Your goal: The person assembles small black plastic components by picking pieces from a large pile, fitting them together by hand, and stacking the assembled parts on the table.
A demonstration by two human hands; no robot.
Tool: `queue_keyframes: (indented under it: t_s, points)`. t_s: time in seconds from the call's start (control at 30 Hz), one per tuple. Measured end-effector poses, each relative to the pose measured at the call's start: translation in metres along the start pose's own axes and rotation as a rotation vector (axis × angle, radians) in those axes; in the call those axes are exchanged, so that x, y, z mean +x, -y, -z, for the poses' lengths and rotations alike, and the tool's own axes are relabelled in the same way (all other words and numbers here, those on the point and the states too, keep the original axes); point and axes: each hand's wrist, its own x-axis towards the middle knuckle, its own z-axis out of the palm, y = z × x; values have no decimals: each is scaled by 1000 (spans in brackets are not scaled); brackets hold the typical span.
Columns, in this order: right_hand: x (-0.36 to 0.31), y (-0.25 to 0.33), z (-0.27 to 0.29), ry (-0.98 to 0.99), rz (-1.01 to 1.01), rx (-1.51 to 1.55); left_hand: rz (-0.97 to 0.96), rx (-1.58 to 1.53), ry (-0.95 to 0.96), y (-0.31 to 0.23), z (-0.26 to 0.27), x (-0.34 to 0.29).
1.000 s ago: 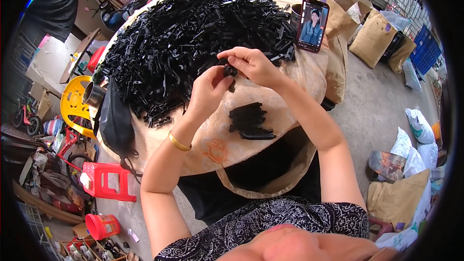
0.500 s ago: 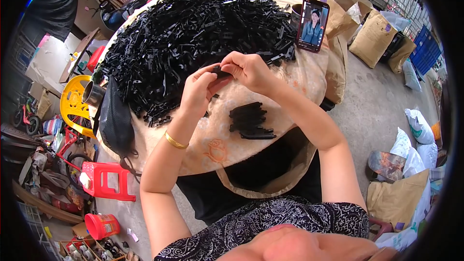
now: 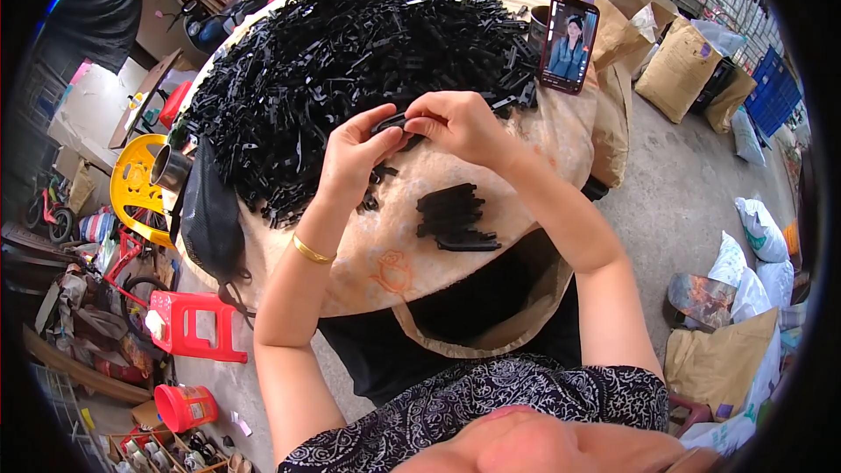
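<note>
Head view: left hand (image 3: 355, 153) and right hand (image 3: 455, 123) meet above the worktop (image 3: 543, 175), both pinched on one black clip (image 3: 392, 122) held between their fingertips. Small stack (image 3: 454, 217) of finished pieces lies just below the hands. Big heap (image 3: 350, 61) of loose black parts covers the far half (judged: early, most work left). Phone (image 3: 568, 44) stands at right.

Both hands sit slightly higher in the frame's centre: the left hand (image 3: 355, 153) and right hand (image 3: 455, 123) now pinch the black plastic piece (image 3: 392, 122) horizontally between fingertips.
</note>
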Motion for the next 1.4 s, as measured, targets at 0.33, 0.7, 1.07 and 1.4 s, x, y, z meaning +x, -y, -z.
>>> queue_keyframes:
  t_s: [0.33, 0.7, 1.07, 1.4]
  points:
    - [6, 0, 8, -119, 165, -86, -219, 276, 11, -7, -1, -3]
    - [1, -4, 21, 290, -179, 238, -389, 691, -58, -5, -7, -7]
    - [0, 1, 22, 216, -88, 181, -372, 747, -92, -13, -12, -10]
    - [-2, -2, 16, 130, 69, -96, -380, 526, 3, -6, -5, 0]
